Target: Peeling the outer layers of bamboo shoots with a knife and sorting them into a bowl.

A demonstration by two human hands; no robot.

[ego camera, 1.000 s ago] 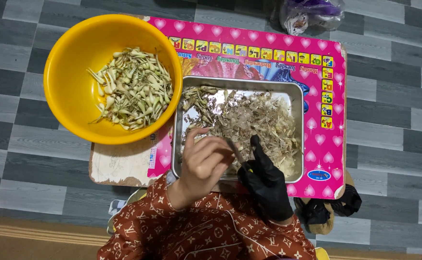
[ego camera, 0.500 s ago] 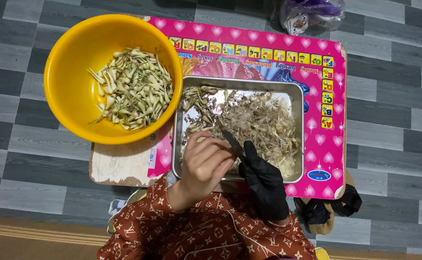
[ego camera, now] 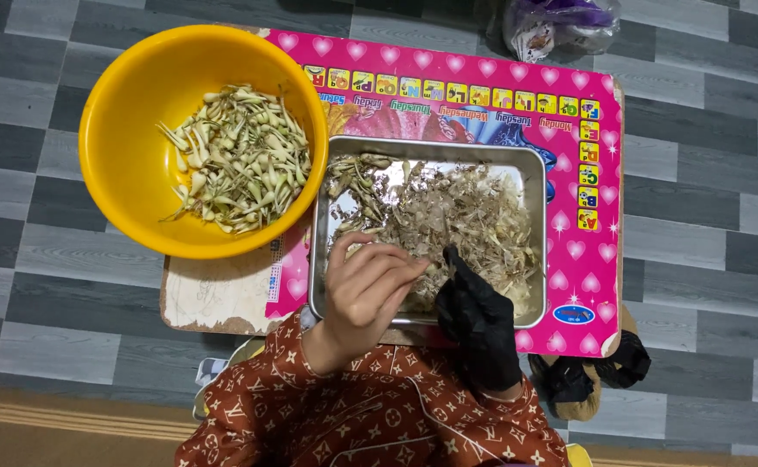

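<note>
yellow bowl [ego camera: 128, 173] of pale trimmed stalks [ego camera: 236, 160] sits far left | bare left hand [ego camera: 366, 290] over the metal tray [ego camera: 535, 186], fingers pinched shut on a scrap | gloved right hand [ego camera: 476, 320] just beside it, fingers curled, can't tell what's held | pink mat [ego camera: 600, 242] underneath

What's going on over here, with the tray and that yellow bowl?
A person works over a metal tray of dry, papery plant scraps. The bare left hand pinches something small at its fingertips, while the black-gloved right hand rests in the scraps. Beside it, a yellow bowl holds pale trimmed stems.
</note>
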